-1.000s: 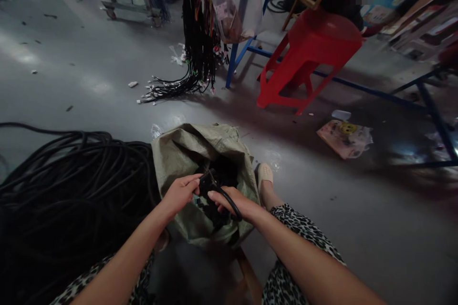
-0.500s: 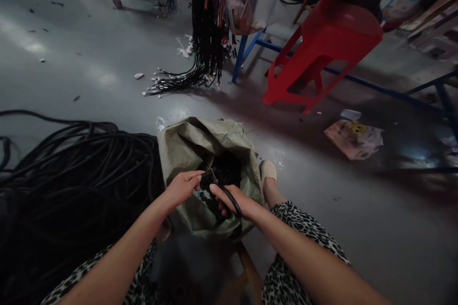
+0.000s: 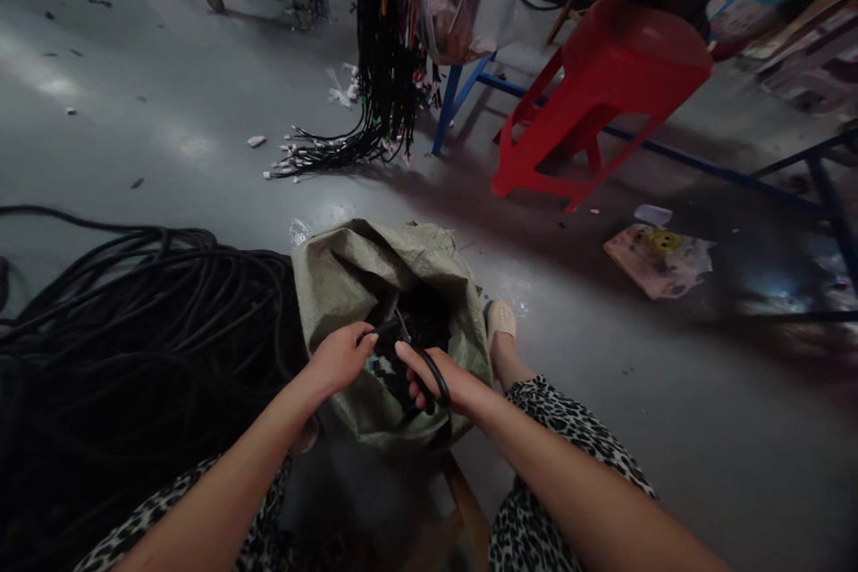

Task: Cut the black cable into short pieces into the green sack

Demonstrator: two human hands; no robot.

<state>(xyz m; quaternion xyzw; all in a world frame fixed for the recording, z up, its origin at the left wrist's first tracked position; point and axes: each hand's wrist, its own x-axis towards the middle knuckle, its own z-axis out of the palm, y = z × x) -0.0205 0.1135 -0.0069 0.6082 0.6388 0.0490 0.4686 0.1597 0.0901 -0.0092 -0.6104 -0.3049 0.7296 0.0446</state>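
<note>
1. Scissors (image 3: 440, 382) are now showing a thin metal blade, mostly hidden 1 sec ago; it's prob. lining up w/ the small blk piece (image 3: 384, 328), contact unclear.
2. L hand (image 3: 340, 359) grip is pinching that piece over the sack (image 3: 328, 290) mouth; R hand (image 3: 435, 366) grip is holding the curved blk handles.
3. Sack is gaping, creased, drab green; smooth, rubbery-looking blk cables (image 3: 167, 286) are looping in a heap to the L.

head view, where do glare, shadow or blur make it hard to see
Head view: pale glare on the glossy grey floor, upper left; head view: the coiled black cable pile sinks into near-black at lower left; head view: small dark pieces inside the grey-green woven sack merge in shadow; head view: smearing toward the right edge.
</note>
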